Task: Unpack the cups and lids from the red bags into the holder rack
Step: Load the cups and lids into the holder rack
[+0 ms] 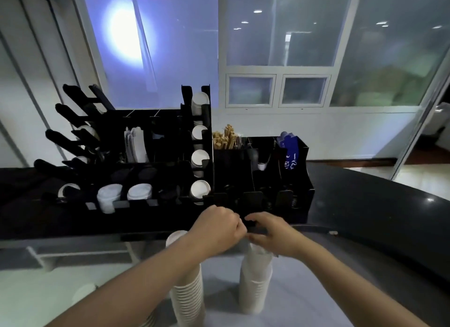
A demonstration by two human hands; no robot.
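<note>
Your two hands met at lower centre of the frame, just in front of the black rack (136, 156). Your left hand (216, 225) was curled into a loose fist, and your right hand (272, 231) had its fingers bent, the tips of both coming together over the right stack of cups (255, 285). They looked to be pinching something thin at its top, possibly a clear wrapper, but I could not tell what you actually held.

The left stack of cups (187, 295) stood just beside it, partly behind your left forearm. Both stacks rose upright from the pale counter (304, 300) at the bottom of the frame. No red bag showed anywhere.

I judged these paper cups light and easily crushed: a squeeze at the rim would dent them, and a tall nested stack bends or topples if you lift it from the top alone. You would have done better to hold the stack around its middle with one hand and support its base with the other. Any film over it would be slippery, so you needed to grip through to the cups.

The rack, at centre left, already held white lids (140, 192) in its low front slots and cups (200, 189) in its upright column.
</note>
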